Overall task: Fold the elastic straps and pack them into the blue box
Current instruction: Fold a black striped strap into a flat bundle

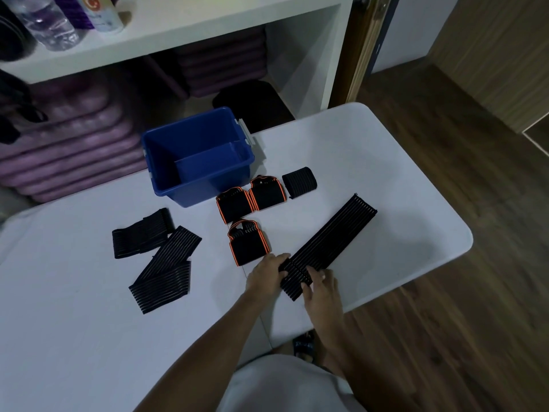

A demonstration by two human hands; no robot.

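Note:
A long black striped elastic strap (332, 239) lies diagonally on the white table (386, 179). My left hand (267, 276) and my right hand (322, 288) both grip its near end, which is folded over. The blue box (166, 150) stands open at the table's far edge, with nothing visible inside. Three folded black straps with orange trim (237, 205) (269, 193) (248, 245) lie between the box and my hands. A small folded black strap (299, 182) rests right of them. Two loose striped straps (141, 233) (165, 272) lie to the left.
A white shelf unit (208, 31) stands behind the table with purple mats (74, 138), a dark cushion (252, 99) and bottles (47, 22). Wooden floor (460, 263) lies to the right. The table's right edge is close to the long strap.

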